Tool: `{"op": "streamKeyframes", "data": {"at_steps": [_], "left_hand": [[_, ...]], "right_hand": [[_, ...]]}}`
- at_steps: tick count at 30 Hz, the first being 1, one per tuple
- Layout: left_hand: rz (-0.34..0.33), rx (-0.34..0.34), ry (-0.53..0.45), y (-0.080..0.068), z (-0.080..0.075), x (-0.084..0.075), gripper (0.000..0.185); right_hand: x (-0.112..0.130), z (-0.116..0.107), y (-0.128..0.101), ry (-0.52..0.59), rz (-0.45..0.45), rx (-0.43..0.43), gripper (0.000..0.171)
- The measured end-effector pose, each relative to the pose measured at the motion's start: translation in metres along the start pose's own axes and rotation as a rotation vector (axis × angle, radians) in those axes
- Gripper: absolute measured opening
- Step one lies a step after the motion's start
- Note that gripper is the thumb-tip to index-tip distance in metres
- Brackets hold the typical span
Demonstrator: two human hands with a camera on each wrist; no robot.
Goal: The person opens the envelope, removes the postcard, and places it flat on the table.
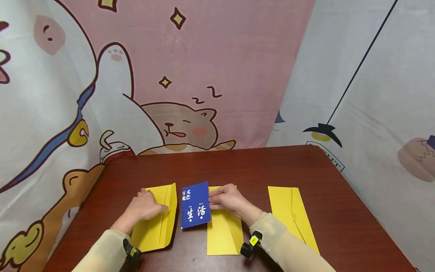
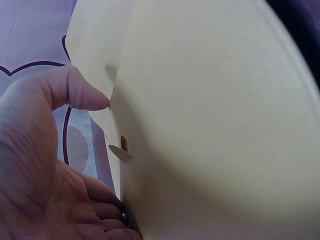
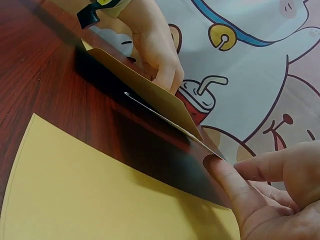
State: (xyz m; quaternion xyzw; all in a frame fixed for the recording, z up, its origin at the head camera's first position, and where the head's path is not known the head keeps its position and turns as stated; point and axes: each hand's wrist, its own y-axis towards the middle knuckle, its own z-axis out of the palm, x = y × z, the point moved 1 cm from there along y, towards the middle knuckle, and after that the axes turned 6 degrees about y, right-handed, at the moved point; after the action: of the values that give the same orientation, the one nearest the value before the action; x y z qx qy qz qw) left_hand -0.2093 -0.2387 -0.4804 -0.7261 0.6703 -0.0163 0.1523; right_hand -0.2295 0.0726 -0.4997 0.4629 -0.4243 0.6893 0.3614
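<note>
My left hand [image 1: 145,207] is on the left yellow envelope [image 1: 149,234], whose flap side is lifted off the table. In the left wrist view the thumb tip presses the envelope [image 2: 210,100] near its flap fold, while the other fingers curl at its surface lower down. A blue card [image 1: 195,207] with white Chinese characters is held up, tilted, by my right hand [image 1: 228,198]. Thumb and fingers pinch the card's right edge. The card's left edge is close beside the left envelope's raised flap. Beneath the right hand lies a middle yellow envelope [image 1: 219,236].
A third yellow envelope [image 1: 292,211] lies at the right of the dark red-brown table [image 1: 258,166]. Behind the table hangs a cartoon-printed cloth [image 1: 221,56]. Each wrist wears a small black camera, such as the right wrist's camera [image 1: 250,244].
</note>
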Motion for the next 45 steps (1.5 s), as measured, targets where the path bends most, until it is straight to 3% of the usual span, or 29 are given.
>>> {"op": "streamKeyframes", "data": {"at_steps": [27, 45], "left_hand": [[0.038, -0.016, 0.012, 0.0, 0.004, 0.003, 0.11], [0.027, -0.015, 0.019, 0.0, 0.003, 0.001, 0.112]], "right_hand": [[-0.01, 0.013, -0.005, -0.011, 0.017, -0.019, 0.024], [-0.015, 0.028, -0.005, -0.028, -0.058, -0.057, 0.029]]}}
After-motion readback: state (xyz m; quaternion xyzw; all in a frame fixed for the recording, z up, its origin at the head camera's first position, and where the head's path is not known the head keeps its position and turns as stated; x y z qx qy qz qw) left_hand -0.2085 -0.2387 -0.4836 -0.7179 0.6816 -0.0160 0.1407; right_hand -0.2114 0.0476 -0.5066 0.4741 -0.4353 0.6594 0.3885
